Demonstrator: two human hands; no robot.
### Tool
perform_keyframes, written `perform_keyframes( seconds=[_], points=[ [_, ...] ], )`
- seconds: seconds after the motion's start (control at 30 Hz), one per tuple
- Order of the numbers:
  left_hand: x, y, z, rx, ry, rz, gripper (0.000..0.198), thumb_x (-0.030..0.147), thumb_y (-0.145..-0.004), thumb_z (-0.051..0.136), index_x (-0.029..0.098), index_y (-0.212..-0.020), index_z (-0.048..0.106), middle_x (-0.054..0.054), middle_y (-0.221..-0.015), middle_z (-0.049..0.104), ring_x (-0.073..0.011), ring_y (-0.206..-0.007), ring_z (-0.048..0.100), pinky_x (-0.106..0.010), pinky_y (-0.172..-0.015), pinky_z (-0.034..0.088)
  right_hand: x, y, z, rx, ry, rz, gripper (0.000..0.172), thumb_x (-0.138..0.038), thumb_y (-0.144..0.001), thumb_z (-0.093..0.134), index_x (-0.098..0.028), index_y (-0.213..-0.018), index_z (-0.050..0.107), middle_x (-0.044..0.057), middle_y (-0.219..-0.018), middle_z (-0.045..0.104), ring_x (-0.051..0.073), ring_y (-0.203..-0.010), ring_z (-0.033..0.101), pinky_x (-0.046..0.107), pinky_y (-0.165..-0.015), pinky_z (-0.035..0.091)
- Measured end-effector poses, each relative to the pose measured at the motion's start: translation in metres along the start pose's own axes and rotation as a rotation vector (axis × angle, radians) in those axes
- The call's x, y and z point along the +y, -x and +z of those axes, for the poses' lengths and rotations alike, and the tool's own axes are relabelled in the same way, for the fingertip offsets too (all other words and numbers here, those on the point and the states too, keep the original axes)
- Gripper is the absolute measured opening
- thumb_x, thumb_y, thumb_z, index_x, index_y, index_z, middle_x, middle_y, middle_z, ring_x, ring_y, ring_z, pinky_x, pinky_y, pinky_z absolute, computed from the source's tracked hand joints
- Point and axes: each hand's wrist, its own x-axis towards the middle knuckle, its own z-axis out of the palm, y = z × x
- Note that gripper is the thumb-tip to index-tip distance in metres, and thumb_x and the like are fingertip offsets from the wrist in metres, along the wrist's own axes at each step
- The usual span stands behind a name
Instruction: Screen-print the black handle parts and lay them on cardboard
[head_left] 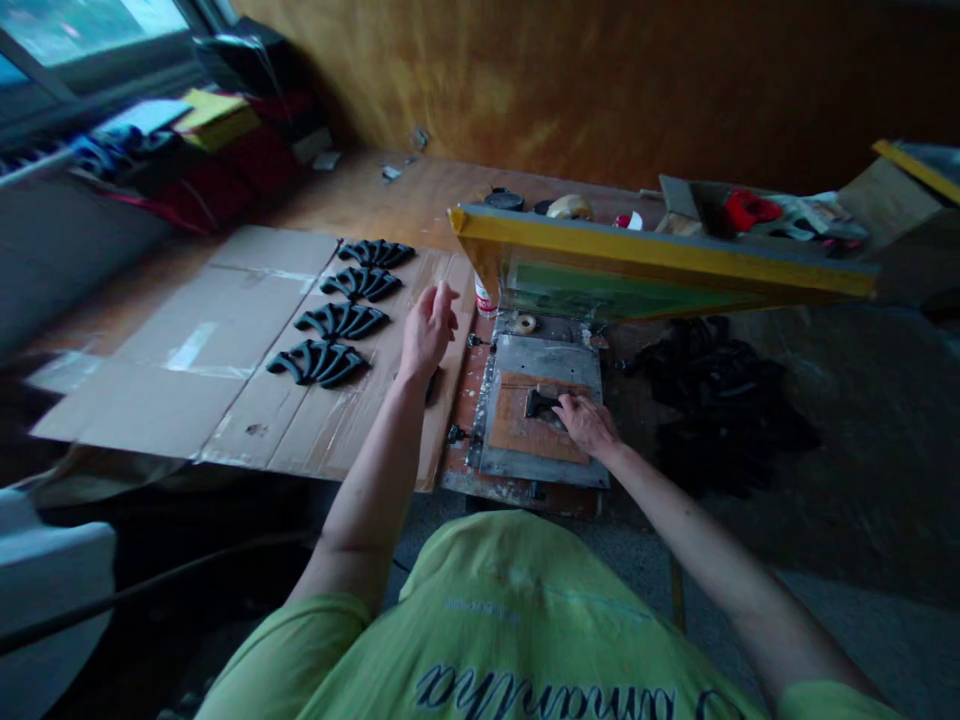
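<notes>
My right hand [589,425] pinches one end of a small black piece [538,403], which lies on a brown board [510,420] fixed on a grey metal plate [540,355]. My left hand [431,330] hangs above the right part of a flattened cardboard sheet [247,300], fingers loosely bent and apart, with nothing seen in them. Beneath its wrist a dark piece [433,385] partly shows on the cardboard. To the left, several rows of curved black pieces [319,362] lie overlapped like fans. The exact kind of these pieces is unclear.
A yellow-edged screen frame [660,245] stands tilted up behind the plate. A tape roll [526,323] rests at the plate's far edge. Right of it lies a heap of black pieces [727,400]. An open carton [682,205] with cloths and a wooden wall are at the back.
</notes>
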Motion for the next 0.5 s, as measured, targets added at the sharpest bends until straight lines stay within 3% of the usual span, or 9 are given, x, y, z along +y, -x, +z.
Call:
perform_keyframes(
  seconds=[0.1,0.2,0.33,0.43,0.5],
  points=[
    [0.047,-0.005,0.003,0.024,0.216,0.136,0.052,0.061,-0.095,0.031,0.019,-0.1,0.061,0.002,-0.054,0.05,-0.0097,-0.044,0.045,-0.021,-0.047,0.039,0.001,-0.003,-0.003,0.023,0.035,0.004,0.032,-0.041,-0.1,0.039,-0.017,-0.104,0.06,0.012,-0.094,0.071,0.024,-0.094,0.063,0.032,-0.072,0.044],
    [0.071,-0.001,0.006,-0.025,0.267,0.179,0.055,0.061,-0.097,0.027,0.019,-0.093,0.061,0.001,-0.053,0.051,-0.01,-0.045,0.046,-0.021,-0.047,0.041,0.0,-0.005,-0.006,0.119,-0.017,-0.032,0.032,-0.04,-0.099,0.043,-0.017,-0.113,0.061,0.014,-0.113,0.068,0.026,-0.109,0.058,0.036,-0.086,0.046],
    [0.073,0.01,0.012,-0.058,0.315,0.16,0.059,0.063,-0.096,0.027,0.017,-0.087,0.063,0.001,-0.054,0.049,-0.0091,-0.045,0.046,-0.021,-0.049,0.041,-0.02,-0.008,-0.001,0.198,-0.185,-0.281,0.046,-0.034,-0.095,0.053,-0.019,-0.139,0.05,0.011,-0.146,0.05,0.026,-0.137,0.042,0.048,-0.113,0.032],
    [0.064,0.03,0.008,-0.079,0.367,0.076,0.059,0.064,-0.095,0.031,0.017,-0.09,0.065,0.0,-0.057,0.053,-0.01,-0.048,0.049,-0.021,-0.048,0.042,-0.021,0.0,0.003,0.171,-0.358,-0.37,0.038,-0.032,-0.089,0.063,-0.021,-0.125,0.064,0.008,-0.133,0.063,0.025,-0.13,0.051,0.052,-0.113,0.033],
    [0.052,0.052,0.001,-0.137,0.402,-0.026,0.058,0.065,-0.093,0.034,0.017,-0.094,0.068,-0.002,-0.062,0.058,-0.011,-0.052,0.053,-0.022,-0.049,0.042,-0.001,0.01,-0.001,0.215,-0.47,-0.199,0.02,-0.03,-0.088,0.063,-0.021,-0.102,0.073,0.005,-0.109,0.074,0.019,-0.109,0.065,0.042,-0.103,0.047]
  ],
)
